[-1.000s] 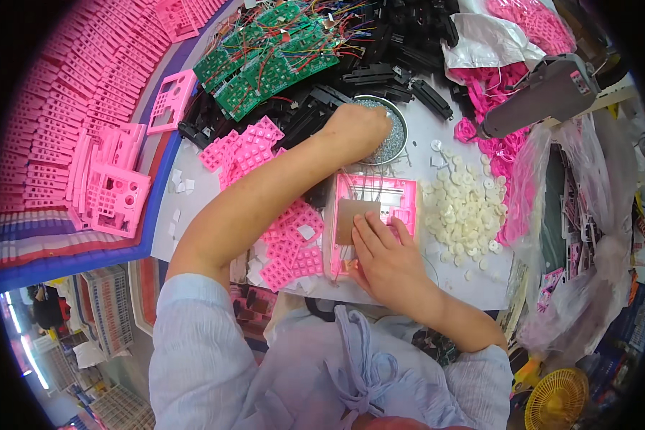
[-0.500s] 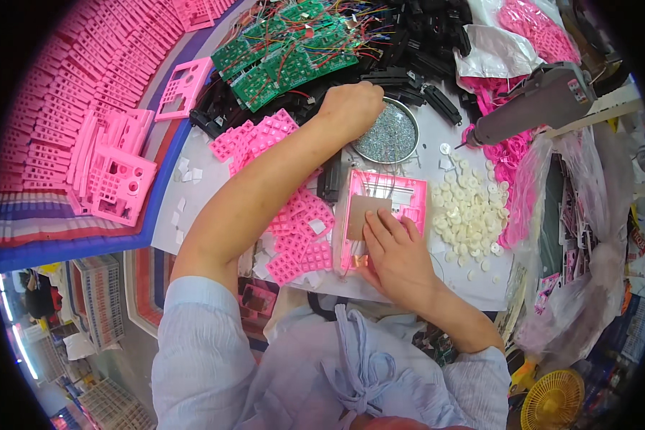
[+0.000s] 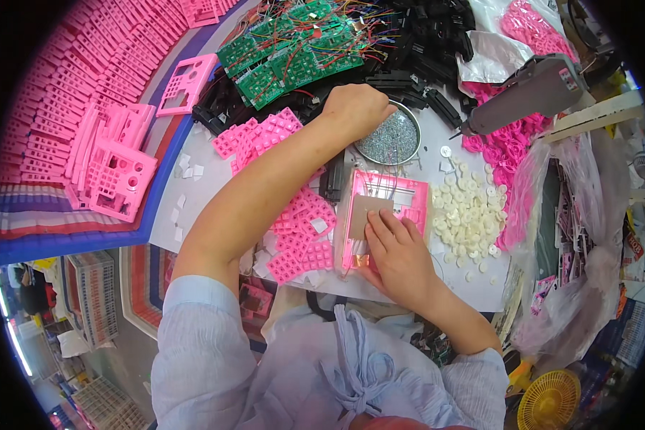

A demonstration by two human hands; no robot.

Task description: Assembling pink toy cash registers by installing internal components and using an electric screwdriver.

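My left hand (image 3: 357,112) reaches over the table to the rim of a round metal dish (image 3: 417,147) heaped with small silvery screws (image 3: 388,136). Its fingers are curled closed, and whatever lies between the fingertips is hidden. My right hand (image 3: 398,251) rests with fingers stretched out on a brown-grey square plate (image 3: 370,217). That plate sits inside an open pink plastic housing (image 3: 417,197) lying in front of me, with thin wires running from its far side. A small copper-coloured piece (image 3: 361,261) shows by my right thumb.
Pink keypads (image 3: 304,222) lie left of the housing, white round pieces (image 3: 473,211) right of it. Green circuit boards (image 3: 294,57) with wires and black parts (image 3: 426,43) are piled behind. A grey power screwdriver (image 3: 527,93) juts in from the right. Pink panels (image 3: 125,179) crowd the left.
The left hand has shifted very slightly to the right at the dish. The screwdriver's tip hangs a little higher and further left. My right hand stays on the plate.
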